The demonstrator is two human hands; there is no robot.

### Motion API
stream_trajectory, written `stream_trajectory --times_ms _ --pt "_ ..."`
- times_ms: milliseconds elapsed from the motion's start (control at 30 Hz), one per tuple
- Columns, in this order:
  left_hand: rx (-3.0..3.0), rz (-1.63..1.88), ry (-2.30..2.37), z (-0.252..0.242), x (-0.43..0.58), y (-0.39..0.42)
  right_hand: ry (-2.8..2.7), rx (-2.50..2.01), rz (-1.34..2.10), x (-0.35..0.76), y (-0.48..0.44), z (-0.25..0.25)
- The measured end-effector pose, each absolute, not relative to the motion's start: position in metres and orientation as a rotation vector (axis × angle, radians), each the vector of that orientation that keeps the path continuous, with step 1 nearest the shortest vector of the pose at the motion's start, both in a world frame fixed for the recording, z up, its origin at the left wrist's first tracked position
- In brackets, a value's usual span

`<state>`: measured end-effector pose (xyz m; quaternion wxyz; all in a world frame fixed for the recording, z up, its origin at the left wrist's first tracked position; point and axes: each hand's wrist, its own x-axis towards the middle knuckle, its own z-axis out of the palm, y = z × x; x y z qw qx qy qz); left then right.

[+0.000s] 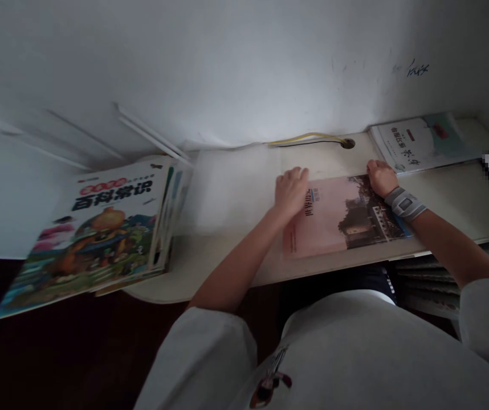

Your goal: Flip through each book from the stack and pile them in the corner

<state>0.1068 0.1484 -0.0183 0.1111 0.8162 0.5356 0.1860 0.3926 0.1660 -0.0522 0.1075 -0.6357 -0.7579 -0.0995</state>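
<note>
The pink book (338, 219) lies flat at the desk's (227, 262) front edge. The left hand (291, 191) rests on its far left corner, fingers bent; whether it grips, I cannot tell. The right hand (381, 177) seems clamped on the far right corner. A stack (99, 239) overhangs the desk's left end.

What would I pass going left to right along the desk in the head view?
A stack of colourful picture books → left hand → right hand → white booklet. Both hands rest on the pink book, so it has no single place in the order.
</note>
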Motion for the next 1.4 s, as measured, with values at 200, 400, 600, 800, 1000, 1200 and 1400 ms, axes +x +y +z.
stream_trajectory --times_ms 200,400,600,800,1000,1200,1400 --pt "2.659 0.082 0.974 -0.010 0.155 0.055 -2.199 -1.907 -0.266 0.395 0.167 -0.051" --pt "2.643 -0.011 1.065 -0.031 0.160 0.048 -2.189 -1.913 -0.229 0.394 0.167 -0.051" --pt "2.778 0.144 1.108 -0.040 0.161 0.041 -2.263 -1.885 -0.233 0.397 0.167 -0.046" --pt "2.738 0.239 1.105 -0.042 0.163 0.038 -2.356 -1.502 -0.280 0.342 0.110 -0.016" --pt "2.593 0.275 1.096 -0.052 0.162 0.044 -2.740 -1.073 0.096 0.286 0.025 -0.028" --pt "2.723 0.081 1.024 -0.047 0.159 0.043 -2.685 -1.128 0.093 0.324 0.031 -0.045" --pt "2.708 0.188 1.313 -0.043 0.139 0.044 -2.658 -1.358 0.026 0.362 0.037 -0.049"
